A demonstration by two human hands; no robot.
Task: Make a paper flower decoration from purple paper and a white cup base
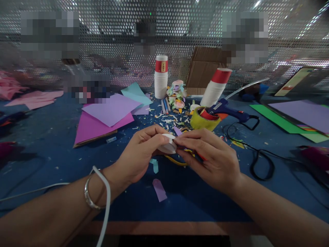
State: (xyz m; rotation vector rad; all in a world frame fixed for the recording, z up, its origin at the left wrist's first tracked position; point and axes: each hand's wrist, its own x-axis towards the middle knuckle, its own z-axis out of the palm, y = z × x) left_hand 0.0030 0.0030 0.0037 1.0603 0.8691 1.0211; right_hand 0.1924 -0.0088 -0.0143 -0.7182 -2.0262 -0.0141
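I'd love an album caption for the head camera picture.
Left hand and right hand hold a white piece above a blue table strewn with scraps.

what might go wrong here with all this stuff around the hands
The glue gun lies propped over the yellow roll, so a tug on its cord could topple it. The white piece might crease if the left hand and right hand pinch too hard. The white cable hanging by the left wrist could snag the bracelet.
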